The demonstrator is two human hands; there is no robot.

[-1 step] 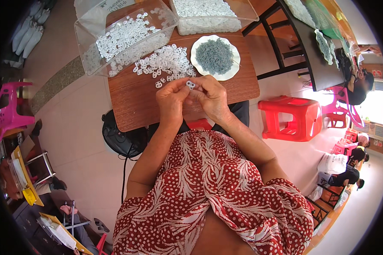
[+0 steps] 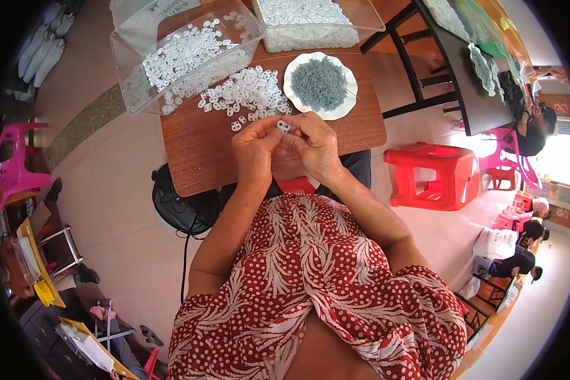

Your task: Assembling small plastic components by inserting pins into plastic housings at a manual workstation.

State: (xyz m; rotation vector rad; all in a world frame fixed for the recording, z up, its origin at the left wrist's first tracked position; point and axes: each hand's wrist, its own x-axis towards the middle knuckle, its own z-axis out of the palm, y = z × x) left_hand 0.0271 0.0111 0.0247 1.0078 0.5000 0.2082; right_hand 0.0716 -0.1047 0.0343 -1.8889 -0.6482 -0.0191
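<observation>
Between the fingertips of both hands is a small white plastic piece [image 2: 284, 127] with two dark-looking holes. My left hand [image 2: 256, 147] pinches it from one side, thumb and forefinger closed. On the other side my right hand [image 2: 314, 142] grips it the same way, its lower fingers curled and partly hidden. Just beyond them, a loose pile of similar white two-holed pieces [image 2: 250, 90] lies on the brown wooden table [image 2: 202, 155]. A white scalloped plate [image 2: 289, 79] heaped with small grey pieces [image 2: 318, 83] stands beyond my right hand.
At the table's far side are a clear plastic bin [image 2: 121, 76] of white pieces and another clear bin [image 2: 367, 30], fuller. A red stool [image 2: 434, 176] stands to the right, before a dark table [image 2: 468, 104]. A black bag [image 2: 174, 206] is at the left. Several people sit farther off.
</observation>
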